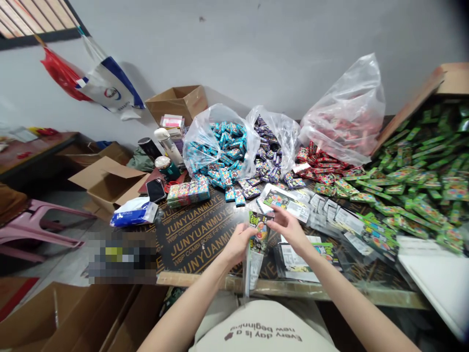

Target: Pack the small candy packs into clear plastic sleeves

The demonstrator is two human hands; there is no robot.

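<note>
My left hand [238, 243] and my right hand [287, 228] both pinch a clear plastic packet [255, 247] with a green and black printed card, held upright over the near edge of the dark board table [190, 234]. The left hand grips its left side, the right hand its top right corner. More flat printed packets [293, 203] lie just behind and to the right of my hands. Farther back stand clear bags of blue boxes [220, 146], purple boxes [271, 146] and red boxes [340, 122].
Green small boxes [421, 186] spill from a tilted carton at the right. At the left are open cartons [110, 183], a pink plastic chair [36, 225], a tissue pack [134, 211], a phone [156, 189], flasks [166, 144]. Cartons sit by the floor below left.
</note>
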